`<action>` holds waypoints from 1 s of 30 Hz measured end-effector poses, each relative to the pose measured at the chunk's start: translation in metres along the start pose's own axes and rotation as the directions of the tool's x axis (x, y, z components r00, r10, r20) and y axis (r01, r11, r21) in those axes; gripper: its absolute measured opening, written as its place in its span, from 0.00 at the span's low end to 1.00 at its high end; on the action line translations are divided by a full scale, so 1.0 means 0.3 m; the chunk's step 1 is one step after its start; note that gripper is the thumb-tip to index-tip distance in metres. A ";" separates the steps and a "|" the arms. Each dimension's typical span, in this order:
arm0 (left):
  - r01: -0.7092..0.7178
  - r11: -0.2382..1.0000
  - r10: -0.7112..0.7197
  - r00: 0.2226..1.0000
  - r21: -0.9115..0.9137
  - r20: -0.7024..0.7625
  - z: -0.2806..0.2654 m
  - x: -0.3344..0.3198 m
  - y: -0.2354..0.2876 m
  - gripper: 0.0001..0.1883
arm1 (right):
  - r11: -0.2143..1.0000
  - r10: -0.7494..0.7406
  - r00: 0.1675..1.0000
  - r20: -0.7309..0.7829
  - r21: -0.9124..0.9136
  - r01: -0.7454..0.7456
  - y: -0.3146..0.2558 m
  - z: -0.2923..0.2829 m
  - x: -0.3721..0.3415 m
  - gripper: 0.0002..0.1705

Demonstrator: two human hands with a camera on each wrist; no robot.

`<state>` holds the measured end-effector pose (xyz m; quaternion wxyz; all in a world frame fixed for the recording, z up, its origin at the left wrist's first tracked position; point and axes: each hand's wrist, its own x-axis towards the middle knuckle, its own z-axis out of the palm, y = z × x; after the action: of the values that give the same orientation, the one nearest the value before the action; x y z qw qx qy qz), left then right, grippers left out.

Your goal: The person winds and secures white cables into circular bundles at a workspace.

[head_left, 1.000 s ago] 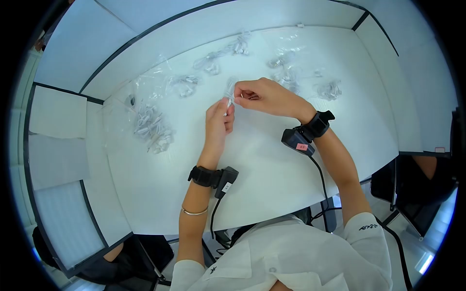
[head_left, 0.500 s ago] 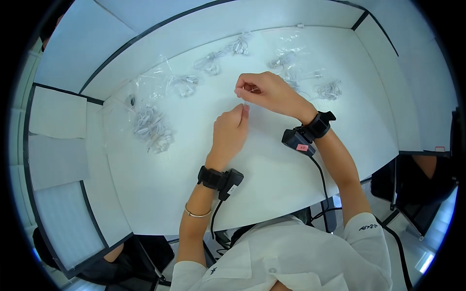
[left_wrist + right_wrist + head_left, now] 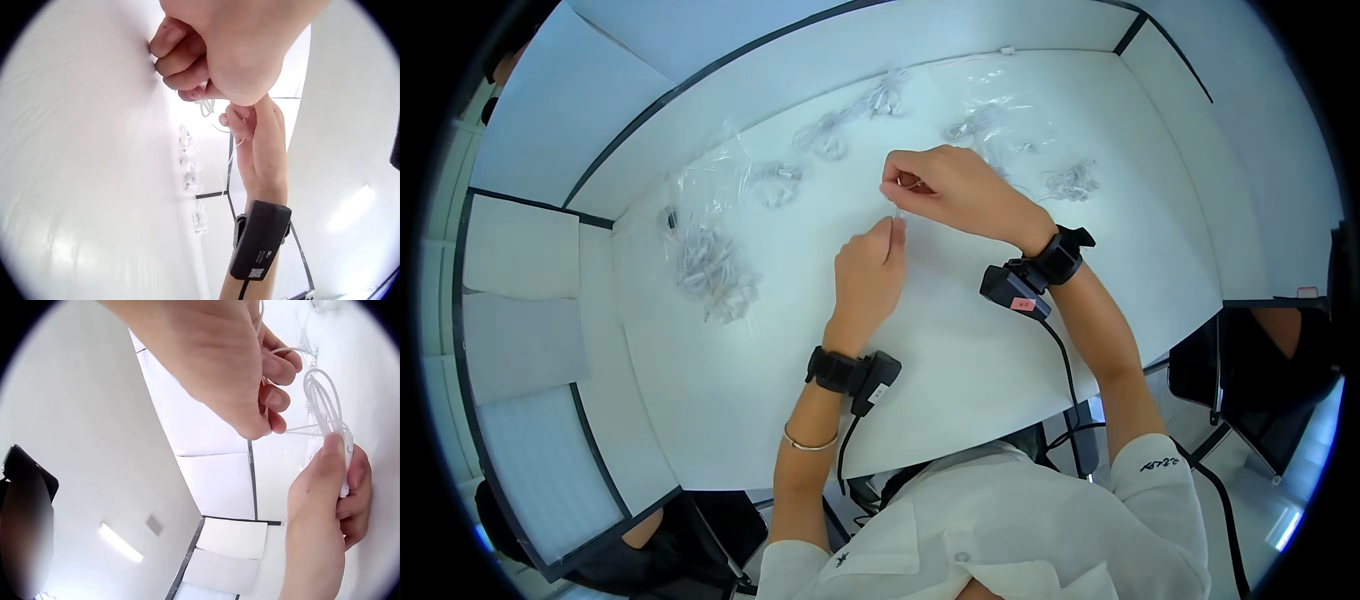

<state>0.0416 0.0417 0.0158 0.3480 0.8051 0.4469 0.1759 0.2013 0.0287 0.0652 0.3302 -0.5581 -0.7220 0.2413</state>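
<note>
A coiled white cable [image 3: 325, 403] stands up from my left hand [image 3: 320, 512], whose thumb and curled fingers grip it along with a white connector [image 3: 347, 465] in the right wrist view. My right hand [image 3: 219, 359] pinches a thin strand of the cable between thumb and fingertips, just above and beside the coil. In the head view my left hand [image 3: 870, 278] is at the middle of the table, and my right hand [image 3: 970, 195] is a little farther back, to its right. The cable there is mostly hidden by the fingers.
On the white table [image 3: 960, 330], a heap of white cables [image 3: 715, 275] lies at the left. Smaller bundles [image 3: 780, 183] and clear plastic bags lie along the back, with another bundle [image 3: 1072, 181] at the right. Low white panels surround the table.
My left hand has moved right and turned so its back faces up, bringing the coil along. My right hand has shifted slightly and still pinches the strand. The head view has tilted a little.
</note>
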 end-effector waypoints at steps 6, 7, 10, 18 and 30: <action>0.023 0.950 -0.055 0.994 -0.312 -0.096 0.027 0.006 -0.050 0.20 | 0.999 -0.017 1.000 0.004 0.038 0.017 0.007 -0.005 0.003 0.09; 0.041 0.900 -0.094 0.990 -0.433 -0.102 0.028 0.009 -0.060 0.19 | 0.999 -0.014 1.000 0.013 0.050 0.013 0.001 -0.014 0.002 0.09; 0.158 0.630 -0.231 0.973 -0.760 0.010 -0.001 0.009 -0.054 0.19 | 0.998 -0.005 0.998 0.065 0.055 0.001 -0.008 -0.022 0.002 0.10; 0.161 0.446 -0.248 0.967 -0.881 0.051 -0.036 0.012 -0.048 0.18 | 1.000 0.011 0.992 0.125 0.008 -0.012 0.021 -0.007 0.003 0.09; 0.165 0.331 -0.238 0.967 -0.929 0.087 -0.031 0.012 -0.040 0.20 | 0.998 -0.027 0.986 0.163 0.060 0.018 0.006 0.033 -0.002 0.05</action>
<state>0.0307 0.0527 0.0136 0.7459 0.3989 0.3756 0.3787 0.1951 0.0286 0.0570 0.2885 -0.5183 -0.7457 0.3034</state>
